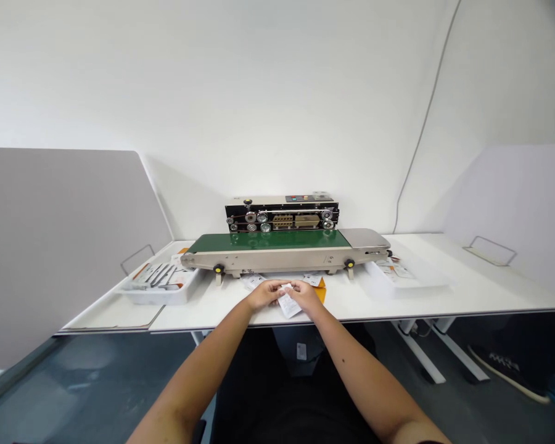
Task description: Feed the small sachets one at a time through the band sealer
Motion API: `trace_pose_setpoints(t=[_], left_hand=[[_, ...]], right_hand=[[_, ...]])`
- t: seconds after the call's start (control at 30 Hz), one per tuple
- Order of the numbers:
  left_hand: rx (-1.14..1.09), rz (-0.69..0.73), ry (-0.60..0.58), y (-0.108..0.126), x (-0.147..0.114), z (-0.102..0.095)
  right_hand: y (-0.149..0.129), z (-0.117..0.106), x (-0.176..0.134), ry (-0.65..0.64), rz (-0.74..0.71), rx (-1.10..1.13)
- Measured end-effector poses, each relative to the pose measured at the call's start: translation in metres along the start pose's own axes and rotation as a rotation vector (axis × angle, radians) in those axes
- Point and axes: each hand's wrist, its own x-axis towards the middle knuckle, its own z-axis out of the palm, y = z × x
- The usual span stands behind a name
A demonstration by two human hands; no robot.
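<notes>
Between my two hands, just above the front of the white table, is a small white packet [290, 304] with faint print. My left hand [264, 294] pinches its upper left edge with thumb and fingers. On the other side, my right hand [306, 295] grips the upper right edge, its fingertips close to the left ones. An orange-yellow envelope [322, 291] lies partly behind my right hand. Some clear and white packets [253, 281] rest behind my left hand, partly under the machine's front. What the packet contains cannot be made out.
A band sealing machine [282, 216] with a green conveyor belt [268, 240] stands behind my hands. At left, a clear plastic tray [155, 297] holds packets and dark slender tools; another tray [398, 287] with packets sits at right. Grey partitions [65, 234] flank the table. A shoe [509, 370] shows at lower right.
</notes>
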Motion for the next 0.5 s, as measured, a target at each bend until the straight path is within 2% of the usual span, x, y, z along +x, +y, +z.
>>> trace_pose_setpoints(t=[0.13,0.2,0.37,0.5], left_hand=[[-0.120,0.014,0.097,0.000,0.002,0.000],[-0.167,-0.007,0.056,0.002,0.002,-0.001],[-0.193,-0.142,-0.132,0.007,0.009,-0.012],[-0.223,-0.142,-0.166,0.004,0.014,-0.017]], right_hand=[[0.004,-0.001,0.000,-0.010,-0.004,0.168],[0.006,-0.002,0.000,0.011,-0.005,0.183],[0.010,-0.003,0.005,0.074,0.021,0.206],[0.011,-0.003,0.005,0.118,0.028,0.194]])
